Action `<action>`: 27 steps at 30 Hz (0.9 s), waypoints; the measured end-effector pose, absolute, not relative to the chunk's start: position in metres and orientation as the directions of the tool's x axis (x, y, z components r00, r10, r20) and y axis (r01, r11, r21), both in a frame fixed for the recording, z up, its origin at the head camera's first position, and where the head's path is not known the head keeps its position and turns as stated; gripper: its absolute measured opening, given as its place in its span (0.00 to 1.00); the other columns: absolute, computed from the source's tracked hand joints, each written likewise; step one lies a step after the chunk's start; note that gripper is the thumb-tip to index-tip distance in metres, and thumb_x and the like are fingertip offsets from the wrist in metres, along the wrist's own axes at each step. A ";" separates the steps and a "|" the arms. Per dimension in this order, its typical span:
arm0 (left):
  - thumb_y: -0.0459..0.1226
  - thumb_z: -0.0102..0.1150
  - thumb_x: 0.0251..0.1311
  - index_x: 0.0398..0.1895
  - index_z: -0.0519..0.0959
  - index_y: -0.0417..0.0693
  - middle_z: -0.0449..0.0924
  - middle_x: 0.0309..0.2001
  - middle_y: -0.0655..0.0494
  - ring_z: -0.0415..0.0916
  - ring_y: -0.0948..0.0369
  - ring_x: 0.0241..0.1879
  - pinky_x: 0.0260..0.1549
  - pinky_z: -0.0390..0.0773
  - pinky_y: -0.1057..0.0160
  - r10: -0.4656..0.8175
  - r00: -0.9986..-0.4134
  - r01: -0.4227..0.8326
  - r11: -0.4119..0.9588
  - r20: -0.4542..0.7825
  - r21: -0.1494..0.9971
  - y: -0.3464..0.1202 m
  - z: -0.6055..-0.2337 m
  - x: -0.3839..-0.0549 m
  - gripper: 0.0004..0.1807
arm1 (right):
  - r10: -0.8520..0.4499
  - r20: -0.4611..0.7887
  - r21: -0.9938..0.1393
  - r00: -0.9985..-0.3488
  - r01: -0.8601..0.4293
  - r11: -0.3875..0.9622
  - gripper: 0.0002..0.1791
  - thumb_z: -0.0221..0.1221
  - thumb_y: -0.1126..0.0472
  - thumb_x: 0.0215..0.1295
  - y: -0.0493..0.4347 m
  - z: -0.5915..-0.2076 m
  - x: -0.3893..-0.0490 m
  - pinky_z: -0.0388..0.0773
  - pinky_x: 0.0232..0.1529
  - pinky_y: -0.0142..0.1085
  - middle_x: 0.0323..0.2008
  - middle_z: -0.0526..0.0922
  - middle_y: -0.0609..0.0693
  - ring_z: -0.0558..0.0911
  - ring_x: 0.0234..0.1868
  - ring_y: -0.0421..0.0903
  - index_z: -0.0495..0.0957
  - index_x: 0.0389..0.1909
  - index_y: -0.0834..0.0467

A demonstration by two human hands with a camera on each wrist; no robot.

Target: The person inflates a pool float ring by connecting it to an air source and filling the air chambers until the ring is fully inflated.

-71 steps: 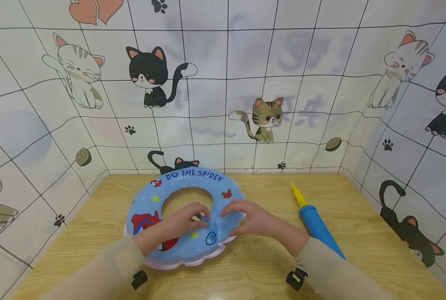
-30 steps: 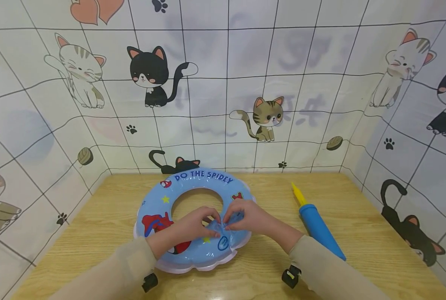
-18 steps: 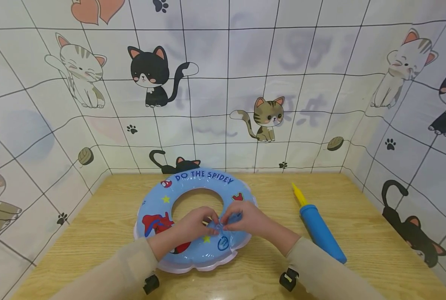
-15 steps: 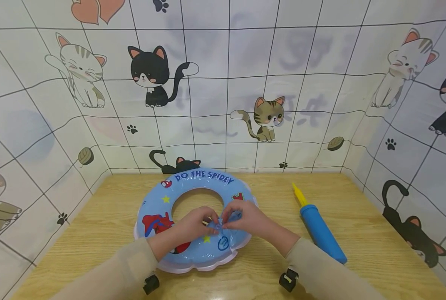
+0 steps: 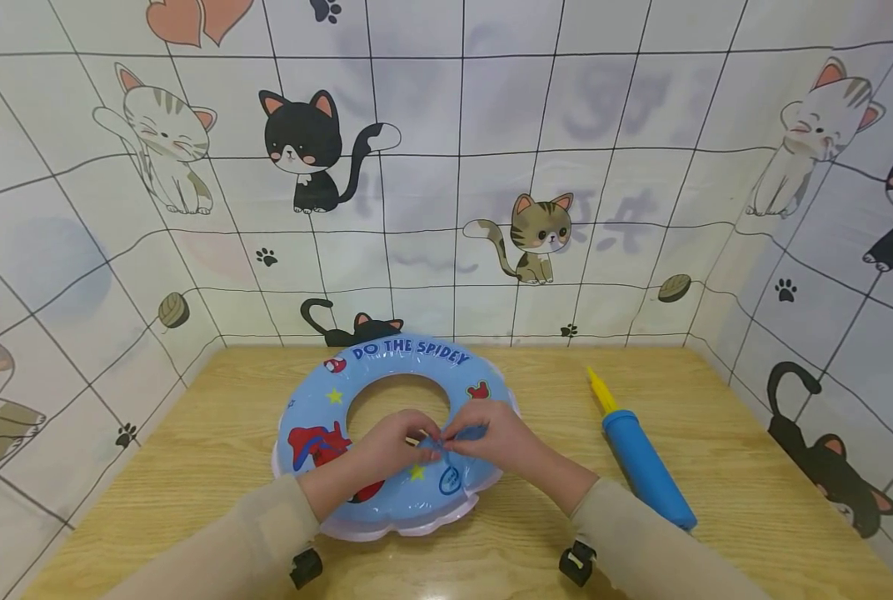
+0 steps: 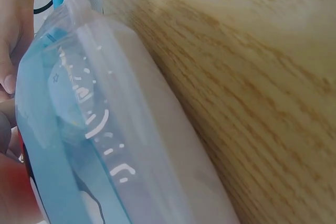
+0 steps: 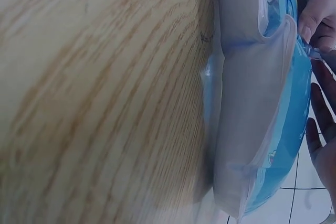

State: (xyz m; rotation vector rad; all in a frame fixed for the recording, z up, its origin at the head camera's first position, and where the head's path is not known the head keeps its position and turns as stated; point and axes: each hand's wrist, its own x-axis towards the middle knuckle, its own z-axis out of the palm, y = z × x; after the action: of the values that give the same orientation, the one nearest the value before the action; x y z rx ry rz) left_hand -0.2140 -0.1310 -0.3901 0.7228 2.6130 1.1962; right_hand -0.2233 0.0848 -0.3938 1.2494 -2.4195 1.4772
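Observation:
A blue inflatable swim ring (image 5: pixel 311 492) printed with "DO THE SPIDEY" and a red cartoon figure lies on the table. My left hand (image 5: pixel 397 446) pinches the area around its clear valve, thumb and forefinger together. From the other side my right hand (image 5: pixel 491 433) pinches the same spot, its fingertips almost meeting the left ones. In the right wrist view the small clear valve (image 7: pixel 313 52) stands up between the fingertips; whether its plug is in cannot be seen. The left wrist view mostly shows the ring's pale, clear-edged side (image 6: pixel 131 108).
A blue hand pump (image 5: pixel 647 468) with a yellow nozzle (image 5: pixel 601 390) lies on the wooden table (image 5: pixel 544 533), right of the ring. A white cat-print sheet (image 5: pixel 431 192) stands as a wall behind and on both sides.
My right hand has come in from the right to the valve, and its fingers have closed there. The ring has shifted slightly right. Lately only the fingertips have moved a little.

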 end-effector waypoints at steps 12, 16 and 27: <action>0.33 0.68 0.58 0.40 0.83 0.48 0.79 0.46 0.54 0.78 0.51 0.48 0.51 0.76 0.51 0.512 -0.854 0.397 0.528 0.092 0.751 -0.129 -0.388 -0.212 0.07 | -0.630 0.479 -0.638 -0.611 -0.735 0.228 0.05 0.68 0.69 0.56 0.084 -0.397 -0.226 0.80 0.39 0.34 0.33 0.86 0.47 0.82 0.38 0.40 0.88 0.35 0.61; 0.32 0.67 0.58 0.40 0.83 0.47 0.78 0.46 0.54 0.78 0.51 0.48 0.51 0.76 0.51 0.520 -0.847 0.415 0.516 0.111 0.749 -0.129 -0.390 -0.214 0.07 | -0.620 0.475 -0.658 -0.625 -0.719 0.221 0.05 0.68 0.69 0.57 0.083 -0.399 -0.226 0.80 0.39 0.35 0.33 0.86 0.51 0.83 0.37 0.44 0.87 0.36 0.62; 0.33 0.68 0.58 0.39 0.84 0.48 0.77 0.45 0.56 0.78 0.51 0.48 0.52 0.76 0.52 0.523 -0.845 0.421 0.519 0.113 0.744 -0.128 -0.393 -0.216 0.06 | -0.601 0.423 -0.711 -0.677 -0.660 0.243 0.06 0.66 0.69 0.59 0.083 -0.398 -0.225 0.80 0.39 0.36 0.34 0.85 0.46 0.81 0.38 0.40 0.87 0.37 0.60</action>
State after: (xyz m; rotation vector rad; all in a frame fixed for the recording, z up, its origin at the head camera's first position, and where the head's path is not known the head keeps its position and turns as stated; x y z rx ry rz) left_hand -0.2160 -0.1278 -0.3930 0.8205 2.6272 1.2347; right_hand -0.2251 0.0827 -0.3979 1.2333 -2.4265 1.4393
